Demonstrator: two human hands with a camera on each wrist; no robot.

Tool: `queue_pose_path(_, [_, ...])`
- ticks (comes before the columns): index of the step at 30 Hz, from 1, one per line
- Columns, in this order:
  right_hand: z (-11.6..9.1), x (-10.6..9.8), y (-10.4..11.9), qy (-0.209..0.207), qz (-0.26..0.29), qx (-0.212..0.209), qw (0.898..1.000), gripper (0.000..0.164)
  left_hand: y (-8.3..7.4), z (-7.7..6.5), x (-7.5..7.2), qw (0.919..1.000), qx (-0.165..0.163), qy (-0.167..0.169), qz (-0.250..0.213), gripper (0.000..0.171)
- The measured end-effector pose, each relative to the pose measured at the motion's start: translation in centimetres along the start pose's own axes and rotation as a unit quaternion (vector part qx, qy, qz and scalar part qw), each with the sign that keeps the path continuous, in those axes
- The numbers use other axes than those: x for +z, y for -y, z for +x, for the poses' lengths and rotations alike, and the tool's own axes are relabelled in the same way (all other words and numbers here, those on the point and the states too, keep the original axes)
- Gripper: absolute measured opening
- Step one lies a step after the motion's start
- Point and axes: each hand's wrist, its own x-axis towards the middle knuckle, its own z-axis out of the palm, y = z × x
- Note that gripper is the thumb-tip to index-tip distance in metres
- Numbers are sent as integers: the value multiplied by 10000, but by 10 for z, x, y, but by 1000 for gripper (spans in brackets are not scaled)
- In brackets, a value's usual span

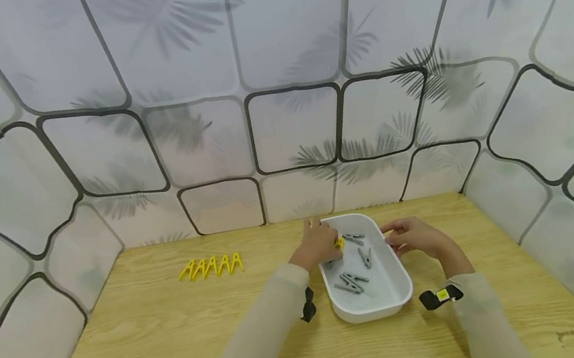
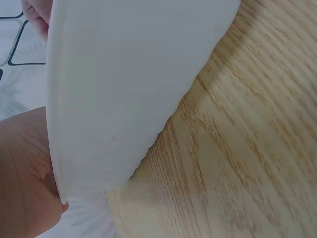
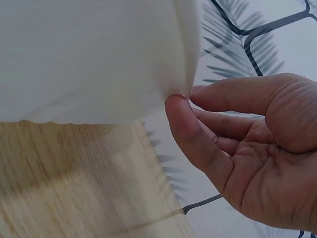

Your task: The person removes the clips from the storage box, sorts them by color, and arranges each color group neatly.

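Observation:
A white plastic basin (image 1: 373,307) stands on the table with several grey clothespins (image 1: 353,280) lying inside. My left hand (image 1: 320,241) reaches over its left rim, fingers bent down inside and appearing to pinch a yellow clothespin (image 1: 340,243); the fingers partly cover it. In the left wrist view, the basin's outer wall (image 2: 119,89) hides the fingertips of that hand (image 2: 25,173). On the opposite side, my right hand (image 1: 418,238) pinches the basin's rim between thumb and fingers, as the right wrist view of the hand (image 3: 247,144) shows.
A row of several yellow clothespins (image 1: 211,267) stretches across the wooden table (image 1: 177,341) to the left of the basin. Patterned fabric (image 1: 291,129) rises behind the table and along both sides.

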Motion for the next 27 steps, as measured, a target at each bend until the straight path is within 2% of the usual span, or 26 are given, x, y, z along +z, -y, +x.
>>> queue_pose_path(7, [3, -1, 0, -6, 41, 24, 10000, 50, 4, -2, -2, 9987, 225, 38, -447, 27])
queue_pose_path(19, [2, -1, 1, -9, 17, 52, 10000, 50, 5, -1, 0, 9984, 408, 101, -366, 27])
queue_pose_path(27, [0, 1, 0, -27, -10, 57, 10000, 50, 3, -3, -1, 9979, 480, -13, -426, 21])
